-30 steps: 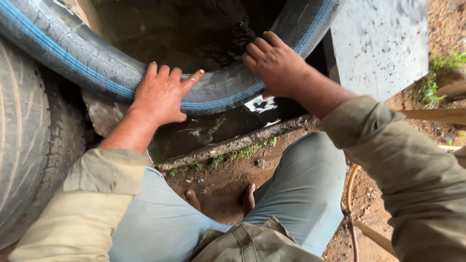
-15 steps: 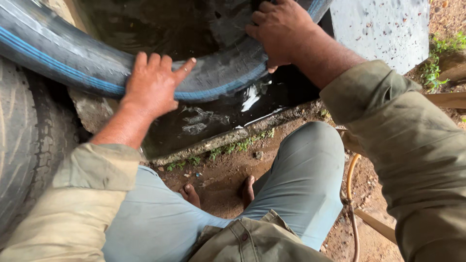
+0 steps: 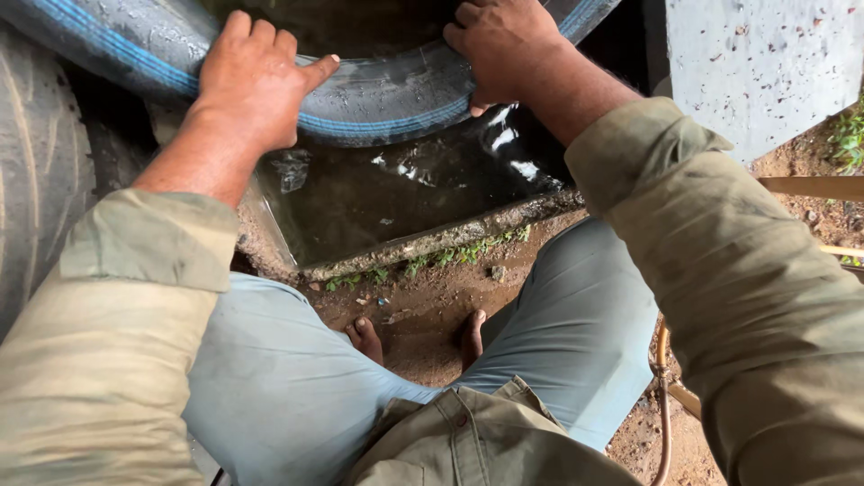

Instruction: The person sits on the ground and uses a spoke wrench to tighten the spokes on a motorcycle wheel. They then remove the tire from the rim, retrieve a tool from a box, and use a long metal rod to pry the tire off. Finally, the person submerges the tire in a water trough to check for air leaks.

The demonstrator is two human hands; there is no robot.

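A wet black inner tube (image 3: 387, 99) with a blue stripe curves across the top of the head view, over a trough of dark water (image 3: 396, 193). My left hand (image 3: 252, 81) lies palm down on the tube's left part, fingers spread over its top, thumb pointing right. My right hand (image 3: 504, 45) grips the tube further right, fingers curled over its upper side. Both sleeves are olive. My knees in pale blue trousers and my bare feet (image 3: 364, 337) show below.
A large worn tyre (image 3: 40, 180) stands at the left edge. A grey concrete slab (image 3: 765, 63) rises at the top right. The trough's mossy concrete rim (image 3: 441, 243) runs above muddy ground. A thin hose (image 3: 664, 396) hangs at the right.
Both hands and the tube have shifted up and to the right in view. The right hand moved further over the tube's top. More of the dark water shows below the tube.
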